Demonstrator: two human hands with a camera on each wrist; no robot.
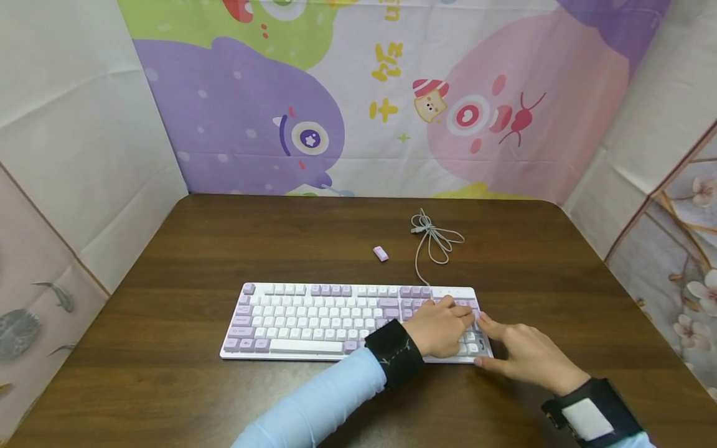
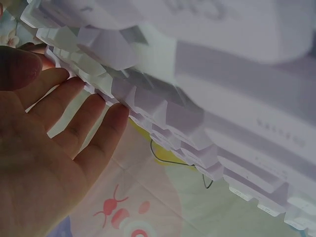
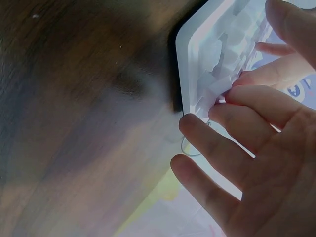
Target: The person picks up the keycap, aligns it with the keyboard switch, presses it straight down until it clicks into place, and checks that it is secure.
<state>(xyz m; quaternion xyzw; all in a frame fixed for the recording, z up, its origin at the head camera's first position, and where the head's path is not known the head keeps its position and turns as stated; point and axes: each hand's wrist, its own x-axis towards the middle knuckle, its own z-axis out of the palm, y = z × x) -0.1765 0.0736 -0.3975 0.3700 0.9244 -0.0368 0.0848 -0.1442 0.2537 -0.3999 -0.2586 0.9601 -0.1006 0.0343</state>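
Observation:
A white and lilac keyboard (image 1: pixel 305 348) lies flat across the table. My left hand (image 1: pixel 439 328) is over its right part, the fingers stretched out and touching keys of the number pad. In the left wrist view those fingers (image 2: pixel 89 118) look nearly straight against the key edges. At the keyboard's right end is my right hand (image 1: pixel 529 353). Its index fingertip touches the outermost keys, and the thumb lies by the lower right corner. The right wrist view shows the other fingers (image 3: pixel 212 192) spread loosely. Both hands cover part of the number pad.
Behind the keyboard, a small lilac block (image 1: pixel 380 253), like a loose keycap, lies on the brown table (image 1: pixel 185 373). The keyboard's pale cable (image 1: pixel 437 239) is bundled to its right. A cartoon-printed cloth (image 1: pixel 386 155) hangs at the back edge.

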